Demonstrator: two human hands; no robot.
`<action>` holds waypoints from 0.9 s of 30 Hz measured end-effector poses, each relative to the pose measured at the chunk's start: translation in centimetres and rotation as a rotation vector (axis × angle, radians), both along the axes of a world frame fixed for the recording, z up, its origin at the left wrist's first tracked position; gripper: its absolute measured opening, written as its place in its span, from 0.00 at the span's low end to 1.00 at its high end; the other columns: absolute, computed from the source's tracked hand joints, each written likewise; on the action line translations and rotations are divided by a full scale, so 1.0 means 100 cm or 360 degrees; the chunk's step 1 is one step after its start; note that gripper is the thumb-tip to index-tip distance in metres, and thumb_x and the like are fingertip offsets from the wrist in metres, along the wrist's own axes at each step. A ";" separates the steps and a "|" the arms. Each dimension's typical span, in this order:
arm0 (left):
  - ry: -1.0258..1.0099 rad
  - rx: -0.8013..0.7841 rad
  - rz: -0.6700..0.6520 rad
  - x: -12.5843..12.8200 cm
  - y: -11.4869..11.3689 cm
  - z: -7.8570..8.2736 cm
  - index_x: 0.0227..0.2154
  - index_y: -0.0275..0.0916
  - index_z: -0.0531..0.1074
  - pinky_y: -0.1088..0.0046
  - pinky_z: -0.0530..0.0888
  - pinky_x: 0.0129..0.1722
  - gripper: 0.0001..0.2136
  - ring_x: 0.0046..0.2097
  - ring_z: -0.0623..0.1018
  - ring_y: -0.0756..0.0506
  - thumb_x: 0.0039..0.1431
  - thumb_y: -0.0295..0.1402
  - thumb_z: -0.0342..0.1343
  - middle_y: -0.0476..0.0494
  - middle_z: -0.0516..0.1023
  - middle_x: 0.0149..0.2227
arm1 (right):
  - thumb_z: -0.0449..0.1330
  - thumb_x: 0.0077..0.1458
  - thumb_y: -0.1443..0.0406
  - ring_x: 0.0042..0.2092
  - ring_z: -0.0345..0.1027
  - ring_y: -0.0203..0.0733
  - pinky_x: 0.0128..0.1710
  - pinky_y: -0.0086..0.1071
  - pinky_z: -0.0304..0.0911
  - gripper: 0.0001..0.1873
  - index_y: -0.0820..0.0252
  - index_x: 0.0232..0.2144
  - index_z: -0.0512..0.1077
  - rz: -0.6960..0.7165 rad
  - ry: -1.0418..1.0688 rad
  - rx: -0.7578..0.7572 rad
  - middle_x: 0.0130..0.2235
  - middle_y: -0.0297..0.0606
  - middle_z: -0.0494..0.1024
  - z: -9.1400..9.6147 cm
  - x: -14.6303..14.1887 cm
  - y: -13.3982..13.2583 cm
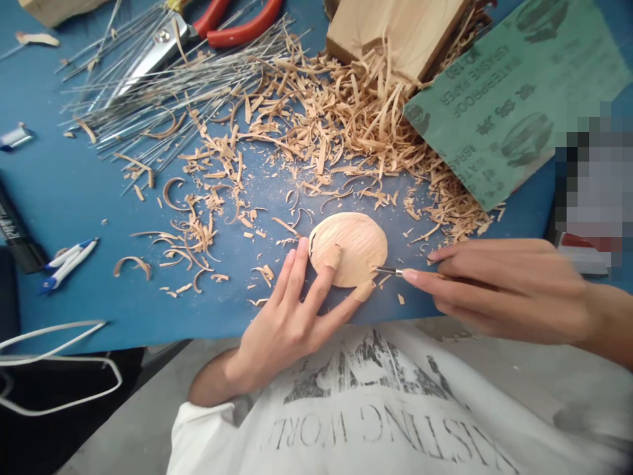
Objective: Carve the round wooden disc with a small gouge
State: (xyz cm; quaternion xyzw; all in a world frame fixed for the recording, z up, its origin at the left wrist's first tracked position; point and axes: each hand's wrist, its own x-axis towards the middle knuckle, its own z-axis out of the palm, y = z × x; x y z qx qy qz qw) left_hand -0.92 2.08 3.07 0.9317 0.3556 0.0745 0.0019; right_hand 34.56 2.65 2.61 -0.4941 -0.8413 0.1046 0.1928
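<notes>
A round, flat wooden disc (352, 245) lies on the blue table (74, 191) near its front edge. My left hand (291, 316) rests on the table with its fingers spread, the fingertips pressing on the disc's left and lower rim. My right hand (499, 287) is closed around a thin metal carving tool (388, 271), whose tip touches the disc's right lower edge.
Wood shavings (341, 125) lie heaped behind the disc. A wooden block (395, 33) and green sandpaper (509, 92) sit at the back right. Thin metal rods (163, 92), red-handled pliers (237, 26), a blue-white pen (66, 264), a black marker (14, 234) and a white cable (54, 359) lie left.
</notes>
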 end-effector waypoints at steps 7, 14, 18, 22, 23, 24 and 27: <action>-0.0001 0.0000 -0.0006 0.000 -0.001 0.000 0.86 0.41 0.56 0.33 0.83 0.69 0.43 0.78 0.72 0.11 0.78 0.41 0.70 0.15 0.75 0.75 | 0.71 0.76 0.60 0.41 0.79 0.35 0.57 0.34 0.83 0.11 0.48 0.57 0.86 0.0375 0.0057 -0.0016 0.37 0.30 0.81 0.014 -0.003 0.016; 0.0042 0.0080 -0.0031 0.001 -0.001 0.001 0.86 0.42 0.58 0.40 0.85 0.69 0.44 0.73 0.80 0.16 0.77 0.44 0.71 0.20 0.79 0.73 | 0.65 0.77 0.68 0.40 0.81 0.35 0.58 0.34 0.82 0.13 0.53 0.58 0.85 0.0659 -0.0021 0.0144 0.37 0.30 0.84 0.022 -0.010 0.024; 0.0060 0.0092 -0.0032 0.000 -0.001 0.000 0.86 0.42 0.58 0.41 0.85 0.69 0.43 0.73 0.80 0.18 0.77 0.46 0.70 0.21 0.80 0.73 | 0.65 0.74 0.72 0.35 0.74 0.37 0.37 0.35 0.73 0.16 0.59 0.59 0.83 0.0519 -0.0107 0.0202 0.36 0.32 0.82 0.020 -0.022 0.000; 0.0092 0.0054 -0.0077 -0.002 -0.002 0.001 0.86 0.42 0.56 0.38 0.83 0.69 0.45 0.74 0.79 0.16 0.77 0.45 0.71 0.18 0.77 0.75 | 0.69 0.69 0.75 0.35 0.70 0.38 0.36 0.38 0.69 0.20 0.67 0.61 0.82 0.0403 -0.0158 0.0300 0.36 0.34 0.82 0.019 -0.040 -0.018; 0.0097 0.0049 -0.0085 -0.002 -0.002 0.001 0.87 0.42 0.55 0.38 0.84 0.69 0.45 0.74 0.78 0.14 0.76 0.46 0.71 0.17 0.76 0.76 | 0.70 0.68 0.75 0.36 0.70 0.39 0.37 0.38 0.69 0.21 0.69 0.61 0.81 0.0387 -0.0165 0.0336 0.36 0.35 0.82 0.019 -0.045 -0.022; 0.0100 0.0048 -0.0092 -0.001 -0.002 0.001 0.87 0.41 0.55 0.38 0.84 0.68 0.46 0.74 0.78 0.13 0.76 0.46 0.71 0.15 0.75 0.76 | 0.71 0.67 0.75 0.36 0.70 0.40 0.37 0.39 0.70 0.21 0.72 0.60 0.81 0.0360 -0.0173 0.0372 0.36 0.37 0.82 0.020 -0.050 -0.025; 0.0105 0.0059 -0.0103 -0.001 -0.001 0.001 0.87 0.40 0.54 0.37 0.84 0.68 0.47 0.73 0.78 0.12 0.76 0.47 0.71 0.13 0.74 0.76 | 0.72 0.65 0.74 0.36 0.71 0.41 0.37 0.40 0.70 0.22 0.77 0.60 0.81 0.0274 -0.0196 0.0419 0.36 0.40 0.82 0.021 -0.062 -0.035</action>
